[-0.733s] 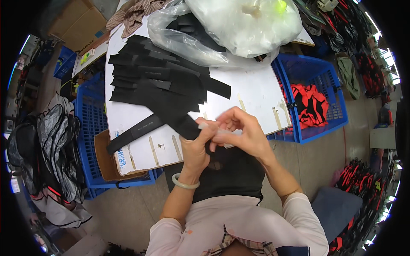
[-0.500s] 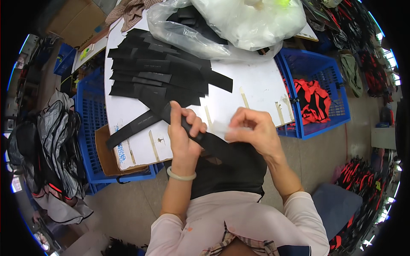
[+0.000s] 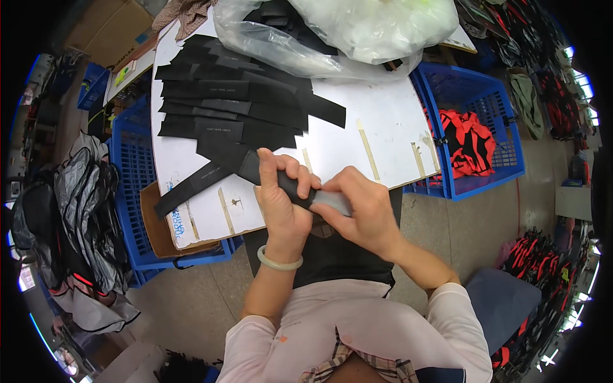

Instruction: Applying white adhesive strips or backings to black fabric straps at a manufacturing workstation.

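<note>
My left hand (image 3: 284,201), with a pale bangle on its wrist, is closed around a black fabric strip (image 3: 252,165) above the table's near edge. From that fist the strip's upper end reaches toward the pile. My right hand (image 3: 367,214) pinches a small translucent whitish piece (image 3: 334,202), which looks like thin plastic. It lies against the strip's lower end, close beside the left fingers; whether it wraps around the strip or sits on top, I cannot tell. Beyond my hands, several black strips (image 3: 217,89) are fanned out in overlapping layers. One separate strip (image 3: 191,188) slants toward the left edge.
The white table (image 3: 338,150) carries a large clear plastic bag (image 3: 377,38) at its far side. A blue crate (image 3: 453,191) with red and black pieces (image 3: 469,140) stands right. Another blue crate (image 3: 131,217) holds a cardboard box (image 3: 150,207) at left, near silvery-black bags (image 3: 83,198).
My right hand has moved left to my left hand, bringing the translucent piece against the black strip's lower end. The left hand still grips the strip.
</note>
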`<state>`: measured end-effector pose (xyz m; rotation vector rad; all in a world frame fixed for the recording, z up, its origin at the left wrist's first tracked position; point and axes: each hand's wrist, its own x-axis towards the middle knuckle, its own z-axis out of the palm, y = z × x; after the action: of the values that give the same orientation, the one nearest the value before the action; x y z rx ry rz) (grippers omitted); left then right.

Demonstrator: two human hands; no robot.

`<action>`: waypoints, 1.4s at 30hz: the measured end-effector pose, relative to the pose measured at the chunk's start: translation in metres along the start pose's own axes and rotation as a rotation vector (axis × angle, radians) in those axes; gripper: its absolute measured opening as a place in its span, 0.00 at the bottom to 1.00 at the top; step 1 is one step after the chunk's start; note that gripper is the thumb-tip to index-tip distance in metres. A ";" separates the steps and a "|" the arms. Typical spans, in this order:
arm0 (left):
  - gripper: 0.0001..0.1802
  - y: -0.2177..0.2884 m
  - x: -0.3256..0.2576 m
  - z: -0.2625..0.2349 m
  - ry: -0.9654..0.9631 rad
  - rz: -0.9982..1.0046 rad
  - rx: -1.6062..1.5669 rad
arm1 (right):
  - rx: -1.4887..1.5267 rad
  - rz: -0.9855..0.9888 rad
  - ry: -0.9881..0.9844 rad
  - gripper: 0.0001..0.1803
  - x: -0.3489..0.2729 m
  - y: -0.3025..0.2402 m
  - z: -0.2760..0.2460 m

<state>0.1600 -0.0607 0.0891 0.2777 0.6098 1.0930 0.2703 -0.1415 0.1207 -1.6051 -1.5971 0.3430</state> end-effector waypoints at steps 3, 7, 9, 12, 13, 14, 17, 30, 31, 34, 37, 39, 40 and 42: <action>0.22 0.011 0.007 -0.008 0.062 -0.007 -0.091 | 0.111 0.060 -0.072 0.12 -0.001 -0.002 -0.015; 0.22 0.006 0.007 -0.003 0.063 -0.102 -0.173 | 0.100 -0.120 -0.075 0.10 -0.003 0.006 -0.005; 0.22 -0.001 0.004 0.002 0.055 -0.137 -0.175 | 0.130 -0.185 -0.040 0.10 0.002 0.008 0.003; 0.22 0.009 0.007 -0.003 0.055 -0.106 -0.142 | 0.206 -0.125 -0.082 0.10 0.004 0.004 0.000; 0.22 0.011 0.007 -0.004 0.057 -0.109 -0.159 | 0.207 -0.126 -0.086 0.10 0.003 0.006 -0.001; 0.22 0.012 0.008 -0.003 0.059 -0.113 -0.176 | 0.176 -0.174 -0.057 0.10 0.001 0.008 0.000; 0.21 0.008 0.005 0.002 0.072 -0.161 -0.205 | 0.140 -0.271 0.051 0.09 0.003 0.011 0.010; 0.22 0.016 0.012 0.001 0.068 -0.157 -0.223 | -0.043 -0.206 -0.036 0.20 -0.003 0.018 0.023; 0.22 0.016 0.012 0.001 0.062 -0.156 -0.225 | -0.042 -0.208 -0.037 0.20 -0.004 0.019 0.024; 0.23 0.017 0.011 0.002 0.035 -0.070 -0.142 | -0.034 -0.207 -0.065 0.20 -0.005 0.021 0.026; 0.25 0.020 0.007 0.004 -0.024 -0.019 -0.099 | -0.031 -0.219 -0.094 0.20 -0.005 0.021 0.025; 0.26 0.017 0.001 0.010 -0.092 0.022 -0.019 | 0.052 -0.183 -0.120 0.19 -0.010 0.025 0.022; 0.27 0.014 0.000 0.014 -0.158 0.049 0.062 | 0.052 -0.197 -0.109 0.19 -0.013 0.028 0.024; 0.28 0.011 -0.005 0.019 -0.167 0.089 0.101 | 0.480 -0.013 -0.052 0.17 -0.020 0.033 0.027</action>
<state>0.1609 -0.0586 0.1112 0.4824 0.5082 1.1131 0.2713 -0.1454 0.0742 -1.2233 -1.4253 0.7071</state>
